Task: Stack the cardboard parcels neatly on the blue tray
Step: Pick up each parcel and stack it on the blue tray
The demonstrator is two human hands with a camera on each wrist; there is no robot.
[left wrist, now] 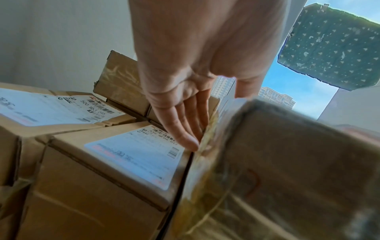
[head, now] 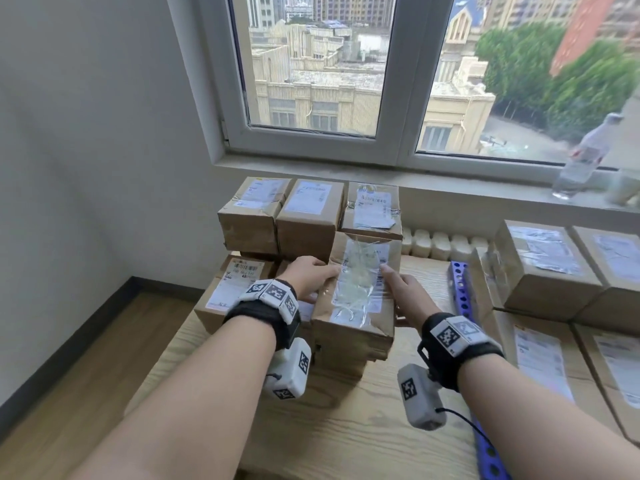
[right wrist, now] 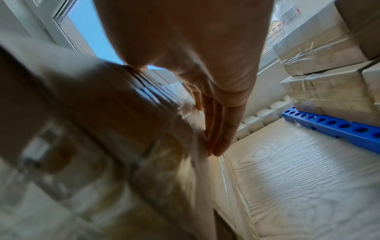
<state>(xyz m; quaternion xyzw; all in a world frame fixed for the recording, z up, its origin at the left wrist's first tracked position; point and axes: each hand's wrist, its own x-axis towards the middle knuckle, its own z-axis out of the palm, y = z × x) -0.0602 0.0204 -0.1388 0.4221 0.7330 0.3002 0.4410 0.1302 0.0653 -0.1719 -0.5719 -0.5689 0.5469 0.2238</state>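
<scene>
A taped cardboard parcel (head: pixel 356 289) with a crinkled clear label pouch is clamped between my two hands at the right front of a pile of parcels (head: pixel 311 209). My left hand (head: pixel 310 277) presses its left side with straight fingers (left wrist: pixel 180 123), thumb on top. My right hand (head: pixel 403 289) presses the right side the same way, fingers (right wrist: pixel 218 129) flat. The parcel is blurred in both wrist views (left wrist: pixel 287 178) (right wrist: pixel 92 129). The blue tray (head: pixel 460 292) with round holes (right wrist: pixel 333 128) stands to the right, bearing stacked parcels (head: pixel 547 268).
The pile and the tray rest on a light wooden table (head: pixel 363 427) under a window. A lower parcel (head: pixel 235 285) lies left of my left hand. A white radiator (head: pixel 443 244) runs behind the table. A plastic bottle (head: pixel 581 161) stands on the sill.
</scene>
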